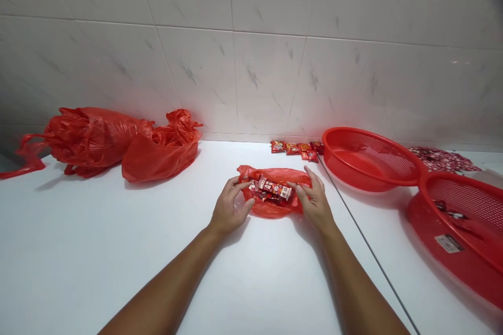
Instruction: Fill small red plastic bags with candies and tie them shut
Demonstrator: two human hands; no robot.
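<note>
A small red plastic bag [275, 209] lies open on the white table [118, 251] in the middle. Several red-and-white wrapped candies [273, 188] sit inside it. My left hand [230, 209] rests on the bag's left edge, fingers curled and pinching the plastic. On the right edge lies my right hand [314, 201], its fingers bent with the tips touching the candies and the bag's rim.
Two bunched red plastic bags [92, 138] [163, 152] lie at the back left against the tiled wall. Small red candy packets [296, 149] lie by the wall. Two red mesh baskets [369, 159] [463, 220] stand at the right, with a patterned bag [444, 158] behind them.
</note>
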